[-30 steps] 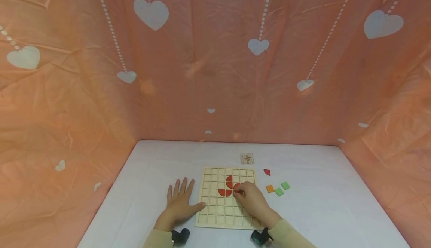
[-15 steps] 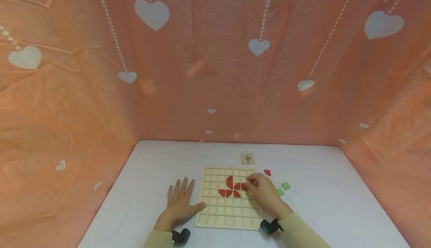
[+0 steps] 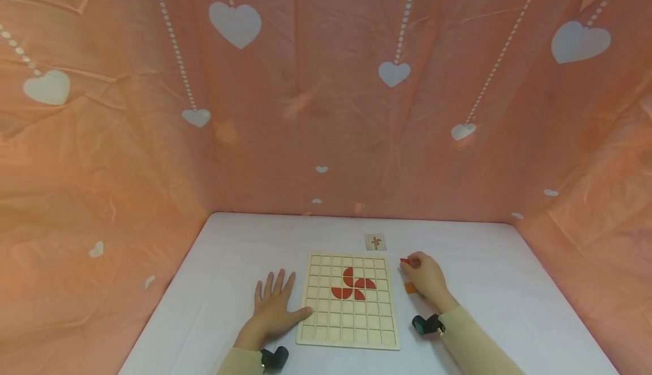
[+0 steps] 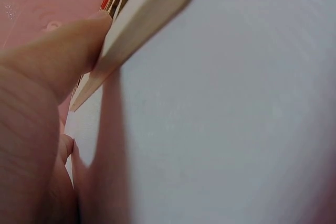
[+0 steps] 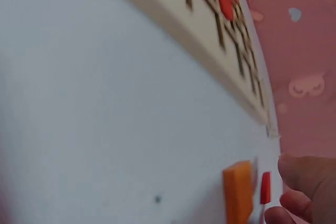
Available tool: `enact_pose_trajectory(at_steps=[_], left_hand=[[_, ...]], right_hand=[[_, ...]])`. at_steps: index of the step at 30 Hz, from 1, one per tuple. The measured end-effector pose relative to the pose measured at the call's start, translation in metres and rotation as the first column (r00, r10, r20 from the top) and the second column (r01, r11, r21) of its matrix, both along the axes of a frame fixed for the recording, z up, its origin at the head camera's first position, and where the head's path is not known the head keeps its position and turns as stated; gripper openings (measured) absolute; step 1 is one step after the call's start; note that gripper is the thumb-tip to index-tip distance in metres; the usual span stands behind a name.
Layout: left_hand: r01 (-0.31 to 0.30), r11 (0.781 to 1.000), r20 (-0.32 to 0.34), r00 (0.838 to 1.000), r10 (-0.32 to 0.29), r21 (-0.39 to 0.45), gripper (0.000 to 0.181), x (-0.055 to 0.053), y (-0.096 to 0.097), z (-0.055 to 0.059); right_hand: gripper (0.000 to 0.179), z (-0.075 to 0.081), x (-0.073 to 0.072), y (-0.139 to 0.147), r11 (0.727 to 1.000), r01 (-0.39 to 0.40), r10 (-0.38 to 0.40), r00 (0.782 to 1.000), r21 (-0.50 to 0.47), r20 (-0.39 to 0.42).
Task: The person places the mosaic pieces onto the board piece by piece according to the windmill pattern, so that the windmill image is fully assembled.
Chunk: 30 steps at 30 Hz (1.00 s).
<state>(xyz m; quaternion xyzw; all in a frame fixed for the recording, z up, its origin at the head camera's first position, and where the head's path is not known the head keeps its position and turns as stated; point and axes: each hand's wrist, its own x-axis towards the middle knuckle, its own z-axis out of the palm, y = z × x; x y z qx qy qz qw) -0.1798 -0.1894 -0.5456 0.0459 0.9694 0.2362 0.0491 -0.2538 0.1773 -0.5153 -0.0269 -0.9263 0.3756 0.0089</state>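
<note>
My right hand (image 3: pixel 427 276) bends its fingers at a small red quarter-circle tile (image 3: pixel 404 261), pinching it at the table to the right of the board; the wrist view shows the fingertips (image 5: pixel 290 169) close by it. An orange square tile (image 3: pixel 410 288) lies just below that hand. Several red quarter-circle tiles (image 3: pixel 342 293) sit in cells of the wooden grid board (image 3: pixel 347 336), forming a pinwheel-like shape. My left hand (image 3: pixel 272 307) lies spread on the table, its thumb (image 4: pixel 86 40) resting against the board's left edge.
A small card (image 3: pixel 375 242) with a printed grid pattern lies behind the board. The white table (image 3: pixel 244 239) meets an orange cloth backdrop (image 3: pixel 356 137) with hearts at the back and sides. The green tiles are hidden behind the right hand and arm.
The right hand has left the board, where another red tile now sits in its cell, and has moved right to the loose red tile. The left hand stays in place.
</note>
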Motion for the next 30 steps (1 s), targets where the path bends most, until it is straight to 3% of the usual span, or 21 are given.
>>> enact_pose_trajectory(at_steps=[7,30], left_hand=[[-0.003,1.000,0.002,1.000,0.003,-0.007,0.103,-0.001,0.000,-0.001],[0.001,1.000,0.005,1.000,-0.001,-0.001,0.103,0.000,0.001,0.001]], right_hand=[[0.037,-0.004,-0.006,0.003,0.999,0.046,-0.044,0.996,-0.024,0.078],[0.031,-0.010,-0.011,0.000,0.998,0.055,-0.056,0.997,0.018,0.056]])
